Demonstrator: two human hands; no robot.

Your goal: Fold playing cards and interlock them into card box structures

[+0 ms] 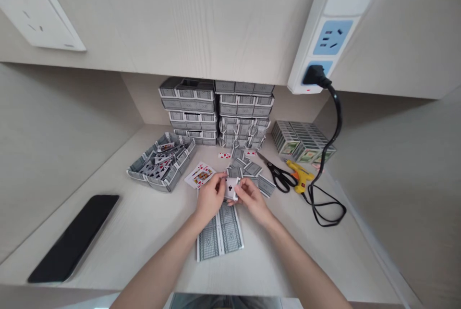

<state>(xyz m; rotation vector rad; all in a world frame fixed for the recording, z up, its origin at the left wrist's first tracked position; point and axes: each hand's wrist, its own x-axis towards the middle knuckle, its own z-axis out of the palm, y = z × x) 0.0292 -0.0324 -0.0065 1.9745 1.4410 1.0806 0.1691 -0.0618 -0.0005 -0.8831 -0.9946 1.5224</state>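
Note:
A playing card (pixel 230 188) with a black club mark is held between both hands, its edges pinched by the fingers. My left hand (pixel 211 196) is closed on its left side. On its right side my right hand (pixel 252 198) grips it with thumb and fingers. Below the hands lies a panel of joined cards (pixel 220 234), grey patterned backs up. Just beyond the hands is a loose pile of cards (pixel 252 168), mostly face down. Several face-up cards (pixel 200 175) lie beside my left hand.
A card-made tray (pixel 161 184) holding loose cards stands at left. Stacked card boxes (pixel 192 105) rise at the back. Black scissors (pixel 283 177), a yellow glue gun (pixel 301 177) with its cord, and card packs (pixel 303 141) are at right. A black phone-like slab (pixel 74 238) lies front left.

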